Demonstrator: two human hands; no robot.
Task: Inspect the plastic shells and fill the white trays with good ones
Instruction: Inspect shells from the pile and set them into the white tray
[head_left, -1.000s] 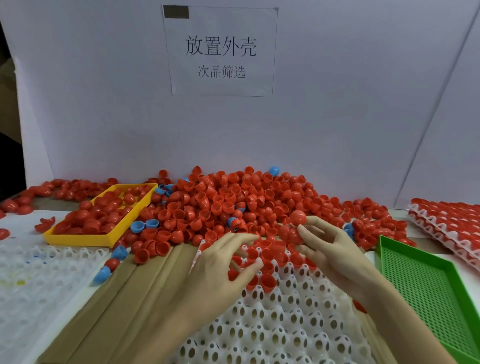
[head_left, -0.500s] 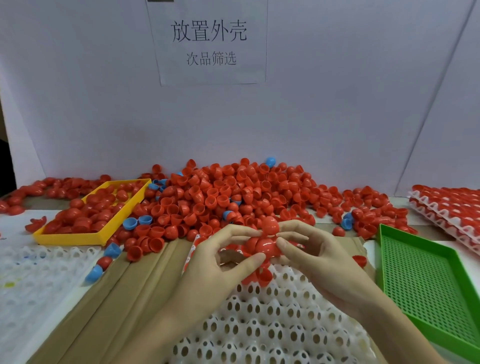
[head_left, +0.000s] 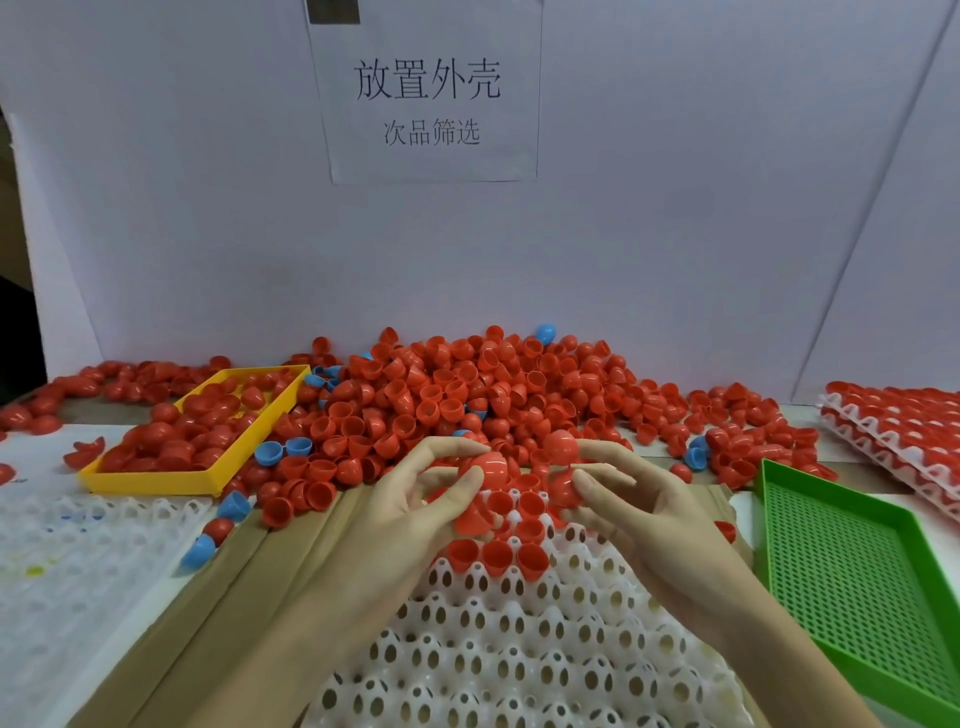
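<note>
You are holding your left hand (head_left: 415, 499) just above the far end of the white tray (head_left: 519, 623), its fingers (head_left: 457, 486) curling round a red shell (head_left: 488, 467) with a second red piece tucked below it against your palm; you are lifting them clear of the pockets, I judge, so that you can be turning them to the light and checking them before committing any to a slot; your right hand (head_left: 639, 499) is facing it, its fingers (head_left: 587, 480) pinching one red shell (head_left: 563, 486) low while another red shell (head_left: 561, 447) is sitting at the upper fingertips, so both hands are closing on shells rather than spreading wide.

The white tray is lying directly beneath your hands, resting on flattened brown cardboard (head_left: 249, 597) on the surface; only its far rows are carrying red shells, mouths up, and the nearer pockets are showing bare, so the filling looks to be only beginning; the big heap of red shells (head_left: 467, 395) is sitting just beyond the tray, within easy reach, with a few blue shells (head_left: 283, 451) scattered through and beside it.

The yellow tray (head_left: 150, 480) at your left is holding a loose jumble of red shells, possibly the rejects; the green perforated tray (head_left: 857, 582) at your right is showing no shells; the filled white trays (head_left: 898, 426) are stacking at the far right edge.
</note>
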